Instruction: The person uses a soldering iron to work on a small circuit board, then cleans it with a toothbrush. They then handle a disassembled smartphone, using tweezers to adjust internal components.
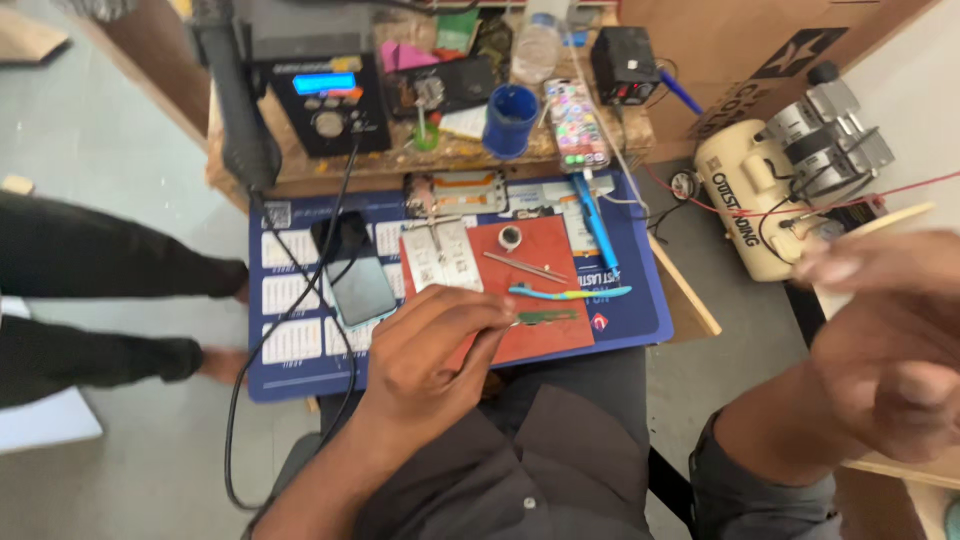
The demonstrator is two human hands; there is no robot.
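1. The left hand (430, 345) is being held low over the near edge of the rust-red rectangular work pad (520, 290), fingers pinched narrowly, apparently on a slim dark green strip of circuit board (547, 316) to steady it.
2. The right hand (885, 340) is being raised at the right, close to the camera and blurred; a thin pale stick (885, 220) seems gripped, though the grip cannot be told for certain.
3. A blue-handled toothbrush (570, 293) and a thin metal rod (525, 267) are lying just beyond the strip, within reach.
4. A dark smartphone (352, 268) is resting to the left on the blue repair mat (300, 340).
5. A black soldering station (325, 100) is standing at the far side.
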